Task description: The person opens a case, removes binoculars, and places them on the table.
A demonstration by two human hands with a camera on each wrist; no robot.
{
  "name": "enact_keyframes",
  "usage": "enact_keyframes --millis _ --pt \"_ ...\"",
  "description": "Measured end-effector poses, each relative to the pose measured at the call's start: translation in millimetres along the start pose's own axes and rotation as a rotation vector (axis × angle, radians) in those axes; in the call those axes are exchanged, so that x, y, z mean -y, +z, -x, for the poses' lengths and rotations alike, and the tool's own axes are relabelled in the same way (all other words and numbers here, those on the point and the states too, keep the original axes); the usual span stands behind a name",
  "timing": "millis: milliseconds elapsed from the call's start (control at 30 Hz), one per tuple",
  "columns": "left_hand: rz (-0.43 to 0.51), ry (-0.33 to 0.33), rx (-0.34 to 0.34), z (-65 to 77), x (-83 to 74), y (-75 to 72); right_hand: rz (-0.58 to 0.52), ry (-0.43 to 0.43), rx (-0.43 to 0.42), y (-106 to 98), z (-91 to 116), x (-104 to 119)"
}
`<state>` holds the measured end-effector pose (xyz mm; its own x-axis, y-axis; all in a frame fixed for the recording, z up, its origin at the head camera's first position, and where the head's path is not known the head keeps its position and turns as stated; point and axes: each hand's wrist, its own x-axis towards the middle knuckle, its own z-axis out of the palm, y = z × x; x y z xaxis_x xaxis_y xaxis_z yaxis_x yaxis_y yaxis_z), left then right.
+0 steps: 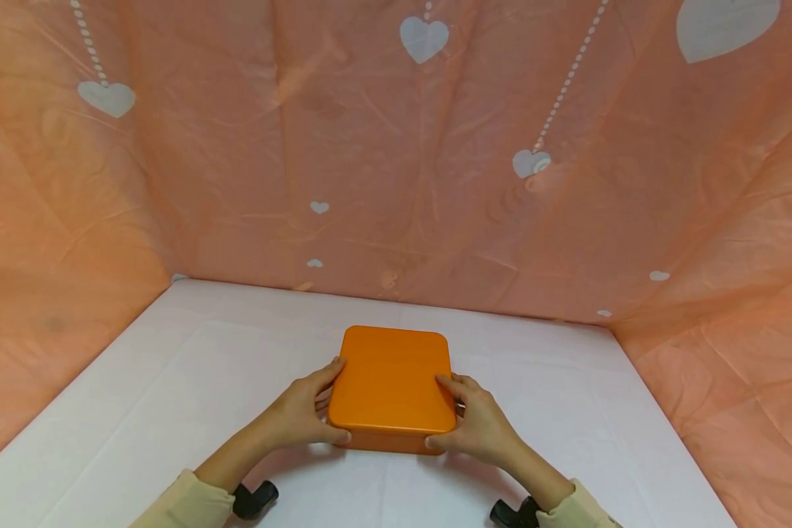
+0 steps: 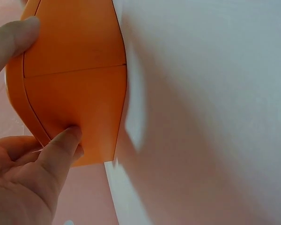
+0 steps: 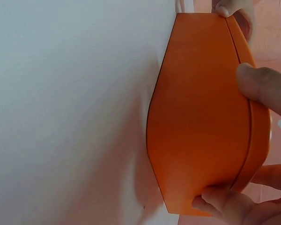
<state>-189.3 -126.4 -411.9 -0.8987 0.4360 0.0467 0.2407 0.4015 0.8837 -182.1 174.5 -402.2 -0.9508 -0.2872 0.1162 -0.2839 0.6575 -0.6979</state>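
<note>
An orange rectangular box (image 1: 392,378) with rounded corners and a closed lid sits in front of me on the white table. A thin seam between lid and body shows in both wrist views. My left hand (image 1: 301,411) holds the box at its left side, thumb on the front face near the lid seam and fingers on the side wall. On the opposite side, my right hand (image 1: 478,422) grips it likewise, its thumb on the front and its index finger reaching the lid's right edge. What the box contains is hidden.
The white table (image 1: 171,411) spreads around the box. Orange-pink sheeting (image 1: 369,147) with pale hearts stands as walls at the back and both sides. Black wrist mounts (image 1: 255,500) sit by the beige sleeves (image 1: 185,502).
</note>
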Motion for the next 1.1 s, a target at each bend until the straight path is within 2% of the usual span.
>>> enact_keyframes --millis 667,933,1100 --pt "0.019 -0.003 0.007 0.2 2.1 1.0 0.005 0.005 -0.004 0.8 0.6 2.4" --pt "0.025 0.034 0.008 0.5 2.0 0.5 -0.007 0.008 -0.001 0.0 0.0 2.5" --pt "0.014 0.034 0.001 0.7 0.7 0.3 -0.034 0.013 0.001 -1.3 0.1 3.5"
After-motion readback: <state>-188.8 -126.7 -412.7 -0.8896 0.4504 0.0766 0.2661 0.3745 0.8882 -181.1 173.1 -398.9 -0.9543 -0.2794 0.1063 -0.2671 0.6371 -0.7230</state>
